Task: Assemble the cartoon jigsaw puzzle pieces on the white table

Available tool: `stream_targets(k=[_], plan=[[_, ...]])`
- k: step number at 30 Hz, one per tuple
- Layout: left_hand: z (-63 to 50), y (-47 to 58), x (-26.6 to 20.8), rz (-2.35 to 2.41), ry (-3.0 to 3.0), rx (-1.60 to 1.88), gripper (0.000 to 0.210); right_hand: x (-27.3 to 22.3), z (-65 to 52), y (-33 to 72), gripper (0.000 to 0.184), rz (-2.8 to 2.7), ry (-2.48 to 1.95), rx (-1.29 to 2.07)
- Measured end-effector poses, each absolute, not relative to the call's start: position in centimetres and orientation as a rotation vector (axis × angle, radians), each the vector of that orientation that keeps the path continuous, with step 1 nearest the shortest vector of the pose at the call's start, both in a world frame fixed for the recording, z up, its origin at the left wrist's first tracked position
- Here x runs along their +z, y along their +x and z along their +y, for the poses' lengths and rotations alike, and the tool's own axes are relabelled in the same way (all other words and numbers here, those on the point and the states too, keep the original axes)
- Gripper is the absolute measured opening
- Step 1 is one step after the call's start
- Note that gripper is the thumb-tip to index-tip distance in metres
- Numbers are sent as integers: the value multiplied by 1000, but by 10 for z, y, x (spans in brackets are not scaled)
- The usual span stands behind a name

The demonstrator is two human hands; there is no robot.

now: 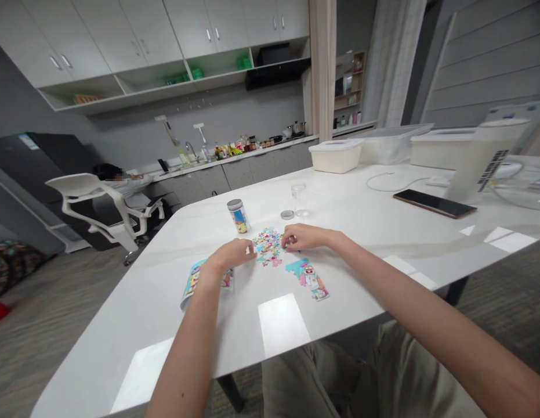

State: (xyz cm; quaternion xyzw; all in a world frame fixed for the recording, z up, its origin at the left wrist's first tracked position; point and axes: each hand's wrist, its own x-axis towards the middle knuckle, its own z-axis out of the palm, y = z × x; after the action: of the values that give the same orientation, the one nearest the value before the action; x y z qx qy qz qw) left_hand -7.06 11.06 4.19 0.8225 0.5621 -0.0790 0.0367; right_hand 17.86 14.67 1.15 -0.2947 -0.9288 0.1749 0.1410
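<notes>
A heap of small, colourful jigsaw pieces (268, 241) lies on the white table, between my two hands. At its left edge is my left hand (235, 253), fingers loosely bent and a little apart, with nothing visible in them. My right hand (308, 235) reaches in from the right, its fingertips pinched together at the heap on what looks like a jigsaw piece, mostly hidden by the fingers. Nearer me lies a joined section of the puzzle (312, 280) with cartoon figures. Under my left forearm, a curled picture sheet (192, 281) is partly covered.
Beyond the heap stand a picture-wrapped can (238, 217), a round metal lid (287, 215) and a clear jar (299, 199). To the right are a phone (434, 203), a tall white tumbler (482, 159) and a lidded white box (336, 157). Another person (133, 188) sits near the counter.
</notes>
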Motion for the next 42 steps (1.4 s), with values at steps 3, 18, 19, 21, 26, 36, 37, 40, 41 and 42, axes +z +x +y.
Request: stream_targets(k=[3, 18, 19, 21, 26, 36, 37, 40, 41, 42], plan=[[112, -72, 41, 1722, 2520, -251, 26, 9, 150, 179, 22, -2687, -828, 468], [106, -69, 45, 1784, 2501, -271, 31, 10, 147, 177, 15, -2643, -890, 556], [106, -69, 43, 1787, 2506, -271, 30, 10, 146, 177, 15, -2643, -897, 552], [108, -71, 41, 1788, 2511, -270, 29, 11, 146, 176, 14, -2657, -887, 525], [110, -74, 39, 1787, 2512, -262, 29, 11, 144, 176, 18, -2678, -856, 500], [108, -71, 42, 1782, 2502, -276, 34, 8, 148, 180, 19, -2648, -842, 518], [108, -71, 42, 1779, 2506, -275, 34, 7, 149, 180, 19, -2655, -832, 520], [108, -71, 42, 1772, 2513, -275, 34, 6, 150, 180, 16, -2670, -831, 550], [108, -71, 41, 1774, 2512, -275, 33, 5, 150, 180, 15, -2666, -840, 559], [108, -71, 41, 1776, 2509, -275, 33, 5, 150, 180, 14, -2657, -850, 562]])
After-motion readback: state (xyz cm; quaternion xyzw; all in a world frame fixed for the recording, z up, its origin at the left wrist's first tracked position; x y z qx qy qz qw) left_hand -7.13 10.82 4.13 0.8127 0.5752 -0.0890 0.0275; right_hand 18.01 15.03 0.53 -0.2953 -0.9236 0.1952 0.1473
